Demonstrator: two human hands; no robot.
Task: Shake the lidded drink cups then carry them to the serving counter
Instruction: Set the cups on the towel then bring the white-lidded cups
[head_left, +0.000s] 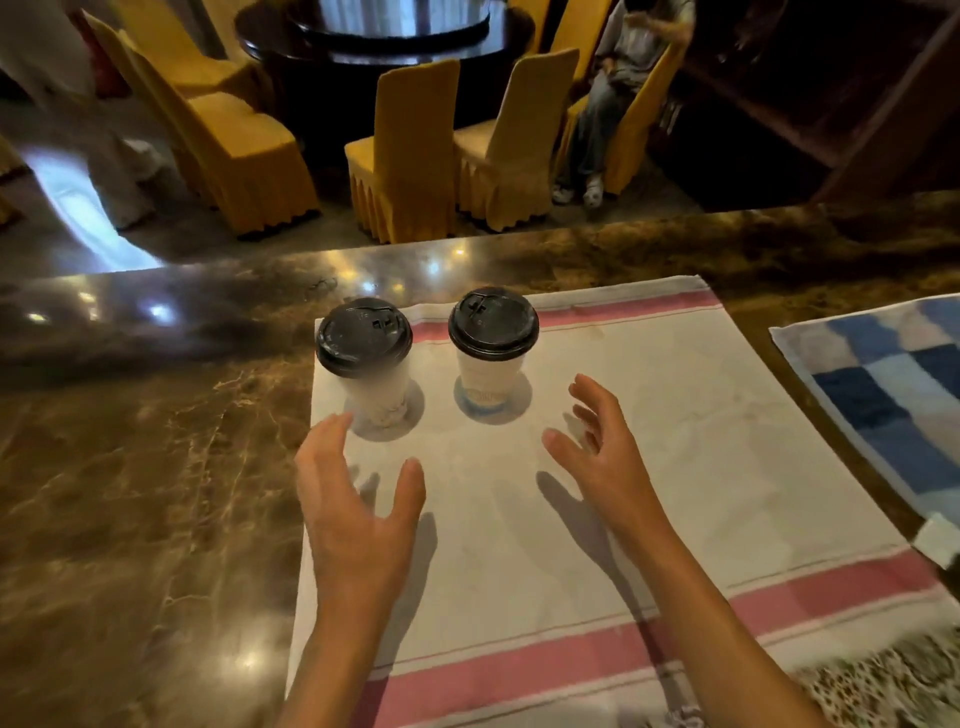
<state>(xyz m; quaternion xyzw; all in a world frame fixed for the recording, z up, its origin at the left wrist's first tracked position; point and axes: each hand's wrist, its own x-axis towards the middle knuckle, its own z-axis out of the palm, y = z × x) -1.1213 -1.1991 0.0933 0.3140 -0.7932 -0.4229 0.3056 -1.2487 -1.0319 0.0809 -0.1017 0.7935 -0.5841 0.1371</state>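
Note:
Two white paper cups with black lids stand upright side by side on a white cloth with pink stripes (649, 415). The left cup (371, 358) is near the cloth's left edge, the right cup (491, 348) a little further back. My left hand (353, 514) hovers just in front of the left cup, fingers spread and curved, holding nothing. My right hand (602, 452) is to the right of the right cup, also spread and empty. Neither hand touches a cup.
The cloth lies on a glossy brown marble counter (130, 493). A blue checked towel (893, 405) lies at the right edge. Beyond the counter stand yellow-covered chairs (410, 150) around a dark round table (384, 36), with a seated person (623, 78) at the back right.

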